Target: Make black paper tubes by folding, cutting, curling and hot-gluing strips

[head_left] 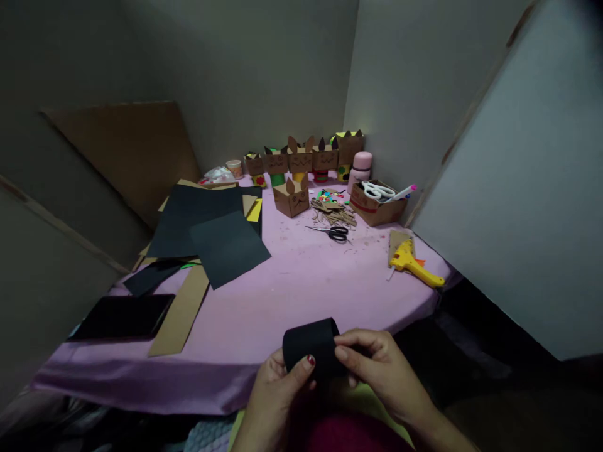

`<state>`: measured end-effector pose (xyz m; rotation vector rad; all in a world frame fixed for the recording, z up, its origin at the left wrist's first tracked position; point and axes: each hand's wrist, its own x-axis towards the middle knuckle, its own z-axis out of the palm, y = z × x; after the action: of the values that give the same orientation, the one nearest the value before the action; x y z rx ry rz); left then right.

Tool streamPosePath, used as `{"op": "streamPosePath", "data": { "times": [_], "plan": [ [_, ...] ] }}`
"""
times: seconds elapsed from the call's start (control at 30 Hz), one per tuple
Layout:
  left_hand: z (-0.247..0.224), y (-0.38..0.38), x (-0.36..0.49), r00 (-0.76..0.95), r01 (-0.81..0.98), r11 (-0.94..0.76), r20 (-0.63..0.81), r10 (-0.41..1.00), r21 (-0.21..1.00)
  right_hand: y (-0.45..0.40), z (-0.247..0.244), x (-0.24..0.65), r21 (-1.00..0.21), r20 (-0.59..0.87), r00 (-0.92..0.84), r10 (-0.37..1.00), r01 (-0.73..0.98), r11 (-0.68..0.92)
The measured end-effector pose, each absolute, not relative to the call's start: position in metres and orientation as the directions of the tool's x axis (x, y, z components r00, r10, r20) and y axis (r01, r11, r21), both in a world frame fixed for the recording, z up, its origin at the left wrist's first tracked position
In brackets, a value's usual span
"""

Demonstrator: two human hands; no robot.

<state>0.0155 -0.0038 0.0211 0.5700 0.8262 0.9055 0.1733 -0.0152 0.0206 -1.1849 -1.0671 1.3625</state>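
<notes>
A strip of black paper curled into a tube point(308, 344) is held between both hands just off the table's front edge. My left hand point(282, 383) grips its left side, thumb with a red nail pressed on the outside. The right rim is pinched by the thumb and fingers of my right hand point(372, 364). Beyond them a yellow glue gun point(414, 265) lies on a cardboard piece at the right. Black-handled scissors point(332, 233) rest open mid-table. To the left are black paper sheets point(230, 248).
Behind stand a cardboard cat head point(292, 198), cardboard scraps point(335, 213), several cat-faced figures point(300, 161), a pink flask point(360, 169) and a cardboard box point(374, 210) with white scissors. A cardboard strip point(181, 314) and dark tablet-like slab point(122, 317) lie at left on the pink-covered table point(264, 307).
</notes>
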Motion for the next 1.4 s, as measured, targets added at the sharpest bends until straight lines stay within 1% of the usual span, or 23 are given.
{"op": "streamPosePath", "data": {
  "times": [0.07, 0.1, 0.17, 0.27, 0.37, 0.5, 0.73, 0.9, 1.03, 1.13, 1.2, 1.3, 1.4],
  "plan": [
    [0.023, -0.003, 0.015, 0.299, -0.427, 0.471, -0.372, 0.879, 0.772, -0.016, 0.022, 0.173, -0.991, -0.114, -0.009, 0.993, -0.066, -0.115],
    [0.024, -0.002, 0.015, 0.259, -0.403, 0.442, -0.364, 0.895, 0.801, -0.016, 0.023, 0.173, -0.997, -0.081, 0.006, 0.997, -0.011, -0.081],
    [0.025, -0.001, 0.013, 0.168, -0.321, 0.373, -0.336, 0.927, 0.87, -0.018, 0.026, 0.171, -0.992, 0.044, 0.031, 0.999, 0.121, 0.04],
    [0.026, -0.001, 0.009, 0.063, -0.171, 0.275, -0.268, 0.961, 0.946, -0.021, 0.028, 0.166, -0.923, 0.256, 0.024, 0.966, 0.302, 0.237],
    [0.025, -0.003, 0.007, 0.016, -0.105, 0.202, -0.201, 0.979, 0.974, -0.022, 0.025, 0.161, -0.848, 0.36, -0.022, 0.933, 0.408, 0.337],
    [0.022, -0.005, 0.007, -0.021, -0.068, 0.162, -0.164, 0.986, 0.984, -0.024, 0.021, 0.158, -0.799, 0.414, -0.023, 0.91, 0.47, 0.376],
    [0.023, -0.006, 0.011, -0.02, -0.107, 0.168, -0.171, 0.985, 0.98, -0.022, 0.021, 0.154, -0.835, 0.438, 0.073, 0.896, 0.402, 0.375],
    [0.023, -0.007, 0.011, -0.019, -0.108, 0.198, -0.201, 0.979, 0.974, -0.02, 0.019, 0.152, -0.846, 0.425, 0.107, 0.899, 0.401, 0.352],
    [0.02, -0.006, 0.011, 0.013, -0.117, 0.203, -0.203, 0.979, 0.972, -0.021, 0.019, 0.151, -0.886, 0.358, 0.152, 0.921, 0.366, 0.284],
    [0.021, -0.005, 0.013, 0.045, -0.124, 0.196, -0.192, 0.98, 0.973, -0.021, 0.02, 0.151, -0.937, 0.268, 0.193, 0.944, 0.282, 0.208],
    [0.023, -0.005, 0.014, 0.05, -0.138, 0.169, -0.163, 0.985, 0.976, -0.021, 0.019, 0.153, -0.971, 0.18, 0.237, 0.955, 0.197, 0.134],
    [0.024, -0.005, 0.012, -0.012, -0.123, 0.085, -0.087, 0.996, 0.989, -0.019, 0.014, 0.157, -0.998, 0.022, 0.3, 0.954, 0.063, 0.003],
    [0.023, -0.006, 0.008, -0.073, -0.051, 0.053, -0.057, 0.996, 0.997, -0.018, 0.009, 0.16, -0.997, -0.074, 0.314, 0.947, -0.041, -0.064]
  ]
}}
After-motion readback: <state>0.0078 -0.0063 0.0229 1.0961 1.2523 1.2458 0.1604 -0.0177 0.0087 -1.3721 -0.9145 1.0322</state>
